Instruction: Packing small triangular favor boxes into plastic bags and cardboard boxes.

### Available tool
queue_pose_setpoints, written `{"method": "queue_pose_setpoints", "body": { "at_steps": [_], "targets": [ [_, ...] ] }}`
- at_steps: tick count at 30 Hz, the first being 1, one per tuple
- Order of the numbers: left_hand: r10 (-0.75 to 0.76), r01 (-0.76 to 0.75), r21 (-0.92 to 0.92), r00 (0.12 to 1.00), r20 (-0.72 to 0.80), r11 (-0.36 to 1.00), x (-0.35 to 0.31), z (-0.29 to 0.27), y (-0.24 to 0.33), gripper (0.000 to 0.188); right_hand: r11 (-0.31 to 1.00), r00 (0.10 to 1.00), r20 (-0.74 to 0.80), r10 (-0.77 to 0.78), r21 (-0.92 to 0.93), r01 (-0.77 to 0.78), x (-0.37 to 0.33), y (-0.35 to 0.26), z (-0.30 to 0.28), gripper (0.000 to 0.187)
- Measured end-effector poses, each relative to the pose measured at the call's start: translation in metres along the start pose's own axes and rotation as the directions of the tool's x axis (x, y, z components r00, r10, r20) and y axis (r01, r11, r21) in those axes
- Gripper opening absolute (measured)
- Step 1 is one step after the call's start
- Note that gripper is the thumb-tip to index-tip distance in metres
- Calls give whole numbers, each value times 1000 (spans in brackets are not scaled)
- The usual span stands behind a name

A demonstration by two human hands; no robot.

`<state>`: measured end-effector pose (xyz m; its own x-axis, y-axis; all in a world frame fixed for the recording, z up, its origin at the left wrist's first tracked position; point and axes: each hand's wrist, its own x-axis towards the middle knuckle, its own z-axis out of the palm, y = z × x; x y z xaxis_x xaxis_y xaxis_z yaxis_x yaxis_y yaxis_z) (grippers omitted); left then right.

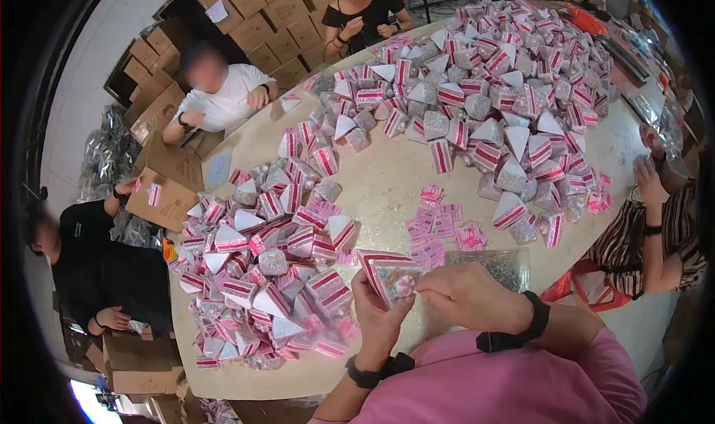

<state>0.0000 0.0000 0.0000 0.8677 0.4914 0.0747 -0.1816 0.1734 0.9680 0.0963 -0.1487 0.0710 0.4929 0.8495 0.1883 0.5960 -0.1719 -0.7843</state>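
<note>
A wedge-shaped toy cake slice (388,276) with pink-and-white striped sides and a decorated face of coloured bits is held up over the near table edge. My left hand (378,321) grips it from below and the left, its thumb on the lower corner. Close against the slice's right side, my right hand (473,296) has its fingers pinched together; what they hold, if anything, is hidden. Just beyond my hands lie loose pink printed cards (432,227). Behind my right hand is a stack of clear plastic bags (514,268).
A heap of similar wrapped slices (261,275) covers the table's left side; a larger heap (514,111) fills the far right. Co-workers stand around the table (380,193), one person (223,96) in white at far left. Cardboard boxes (287,14) are stacked behind.
</note>
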Motion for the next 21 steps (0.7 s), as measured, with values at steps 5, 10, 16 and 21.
{"method": "queue_pose_setpoints", "body": {
  "at_steps": [5,10,16,21],
  "targets": [
    [7,-7,16,1000,5,1000,0,-2,-4,69,1000,1000,12,17,-3,-17,0,1,-1,17],
    [11,-11,65,1000,5,998,1,0,-4,70,1000,1000,30,2,-26,-1,1,4,-2,17],
    [47,-49,101,999,19,994,0,2,-3,70,998,997,41,66,14,-67,1,7,0,15],
    [52,-56,90,998,41,994,0,1,-3,69,968,986,15,166,190,-166,2,11,3,15]
  ]
}}
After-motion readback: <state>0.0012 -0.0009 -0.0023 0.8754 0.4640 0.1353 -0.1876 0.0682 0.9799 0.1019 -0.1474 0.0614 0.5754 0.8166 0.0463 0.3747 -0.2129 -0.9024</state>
